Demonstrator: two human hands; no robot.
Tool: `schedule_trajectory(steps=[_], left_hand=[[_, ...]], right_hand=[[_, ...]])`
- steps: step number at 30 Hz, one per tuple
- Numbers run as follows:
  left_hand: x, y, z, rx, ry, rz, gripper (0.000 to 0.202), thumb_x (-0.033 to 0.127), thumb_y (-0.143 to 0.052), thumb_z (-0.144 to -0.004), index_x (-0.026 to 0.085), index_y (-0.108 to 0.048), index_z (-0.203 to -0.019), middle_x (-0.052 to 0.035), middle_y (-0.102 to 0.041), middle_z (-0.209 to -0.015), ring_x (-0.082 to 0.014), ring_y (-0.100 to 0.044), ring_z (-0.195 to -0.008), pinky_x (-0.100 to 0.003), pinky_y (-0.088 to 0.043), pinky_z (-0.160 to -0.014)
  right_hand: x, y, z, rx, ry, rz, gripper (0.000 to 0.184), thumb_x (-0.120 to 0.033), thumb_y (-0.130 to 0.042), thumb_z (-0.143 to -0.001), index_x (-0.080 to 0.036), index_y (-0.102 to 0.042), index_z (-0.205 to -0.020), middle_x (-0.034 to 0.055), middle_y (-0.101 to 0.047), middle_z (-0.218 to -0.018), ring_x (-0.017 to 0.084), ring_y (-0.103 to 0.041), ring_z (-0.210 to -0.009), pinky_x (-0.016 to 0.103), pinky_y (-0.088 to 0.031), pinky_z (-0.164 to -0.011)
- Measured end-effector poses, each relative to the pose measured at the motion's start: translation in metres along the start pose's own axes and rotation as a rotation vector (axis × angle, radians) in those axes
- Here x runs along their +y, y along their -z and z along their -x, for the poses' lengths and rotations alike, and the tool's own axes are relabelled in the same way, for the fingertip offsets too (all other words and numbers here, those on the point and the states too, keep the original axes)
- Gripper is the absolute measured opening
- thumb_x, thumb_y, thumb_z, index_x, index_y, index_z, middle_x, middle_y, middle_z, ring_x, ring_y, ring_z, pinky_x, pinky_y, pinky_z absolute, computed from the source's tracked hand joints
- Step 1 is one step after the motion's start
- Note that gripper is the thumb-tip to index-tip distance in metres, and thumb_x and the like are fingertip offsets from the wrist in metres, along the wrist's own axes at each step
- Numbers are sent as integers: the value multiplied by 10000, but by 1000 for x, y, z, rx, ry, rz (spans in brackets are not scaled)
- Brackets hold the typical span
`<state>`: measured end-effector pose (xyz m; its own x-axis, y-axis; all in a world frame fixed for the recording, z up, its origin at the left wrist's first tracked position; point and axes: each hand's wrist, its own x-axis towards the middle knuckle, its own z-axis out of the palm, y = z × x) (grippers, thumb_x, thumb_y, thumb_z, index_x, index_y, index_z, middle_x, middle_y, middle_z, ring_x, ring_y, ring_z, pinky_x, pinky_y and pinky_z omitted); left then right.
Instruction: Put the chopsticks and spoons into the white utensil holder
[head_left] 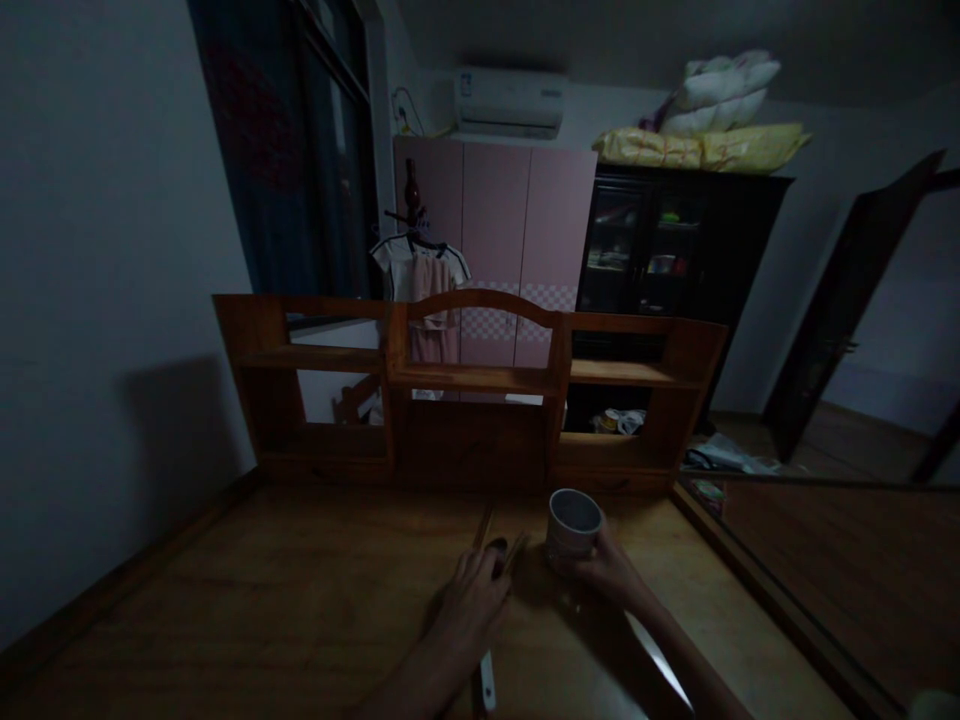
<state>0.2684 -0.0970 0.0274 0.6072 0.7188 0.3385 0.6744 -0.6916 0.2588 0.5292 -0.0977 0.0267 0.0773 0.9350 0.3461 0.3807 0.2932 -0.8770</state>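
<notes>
Grey cup [573, 522] in curled right grip [604, 568]

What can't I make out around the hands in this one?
In the head view:
Cup: its inside bottom, too dim.
Right hand: some fingers, behind the cup.
White-ended strip: how far it runs, hidden by the left hand.
Dark thing by that hand: identity, too dark and small.

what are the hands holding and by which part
The right hand holds a grey cup by the right side of its wall. The left hand is at some thin sticks; whether it grips them cannot be told.
</notes>
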Motion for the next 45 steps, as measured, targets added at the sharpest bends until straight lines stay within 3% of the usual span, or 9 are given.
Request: schedule_trajectory(steps=[6, 10, 14, 16, 18, 20, 26, 34, 45], left_hand=[[-1, 25, -9, 138, -60, 225, 132, 155, -682, -774, 235, -619, -859, -5, -597, -1059, -199, -492, -1109, -383, -315, -1065], [-26, 38, -21, 201, -20, 319, 81, 228, -677, -787, 204, -608, -752, -14, -641, -878, -186, -561, -931, -328, -432, -892], [-63, 41, -30, 242, 29, 337, 122, 266, -607, -833, 202, -636, -734, -25, -661, -815, -186, -591, -857, -318, -465, -823], [-78, 38, -32, 269, 51, 345, 148, 284, -560, -858, 209, -657, -776, -26, -668, -839, -187, -600, -874, -322, -470, -838], [-88, 33, -32, 305, 74, 348, 179, 286, -505, -885, 209, -661, -845, -35, -667, -893, -190, -597, -912, -336, -461, -877], [-95, 27, -31, 336, 96, 351, 201, 270, -456, -903, 209, -647, -907, -47, -657, -947, -197, -586, -954, -356, -444, -911], [-100, 21, -21, 346, 167, 358, 218, 228, -350, -936, 219, -552, -854, -47, -605, -905, -205, -564, -899, -354, -445, -829], [-93, 22, -17, 295, 209, 335, 219, 203, -341, -936, 233, -467, -760, -11, -539, -815, -199, -524, -826, -350, -400, -812], [-88, 28, -12, 297, 278, 460, 313, 324, -238, -991, 243, -493, -827, -5, -532, -846, -186, -520, -866, -341, -385, -851]], right_hand=[[8, -4, -2, 1, -12, 2, 938, -336, -810, -606, -193, -285, -1370, 128, -568, -1241, 265, -568, -1125, 404, -450, -954], [-9, 6, 1, 161, 64, 127, 1014, -385, -783, -659, -234, -180, -1460, 124, -450, -1396, 272, -462, -1267, 446, -374, -1050], [-44, 23, 14, 609, 319, 425, 568, -324, -668, -822, -228, -428, -1327, 104, -495, -1347, 260, -462, -1258, 438, -351, -1065], [-55, 25, 21, 659, 472, 537, 329, -240, -618, -870, -225, -524, -1185, 96, -617, -1148, 231, -582, -1086, 396, -428, -970], [-59, 20, 24, 523, 618, 656, 103, -177, -605, -877, -226, -584, -965, 51, -667, -846, 182, -636, -780, 318, -477, -747], [-56, 8, 24, 321, 775, 746, 178, -126, -603, -869, -219, -560, -723, -14, -583, -578, 119, -526, -508, 272, -372, -541], [-36, -49, 20, 124, 985, 717, 363, -63, -488, -886, -175, -491, -540, -45, -480, -421, 69, -372, -384, 283, -260, -505], [-16, -68, 29, 138, 867, 619, 584, -130, -245, -997, -184, -523, -486, 10, -487, -419, 98, -419, -386, 254, -315, -460], [-38, -58, 38, -171, 502, 436, 590, -358, -275, -1011, -195, -686, -620, 48, -565, -499, 152, -541, -477, 264, -439, -538]])
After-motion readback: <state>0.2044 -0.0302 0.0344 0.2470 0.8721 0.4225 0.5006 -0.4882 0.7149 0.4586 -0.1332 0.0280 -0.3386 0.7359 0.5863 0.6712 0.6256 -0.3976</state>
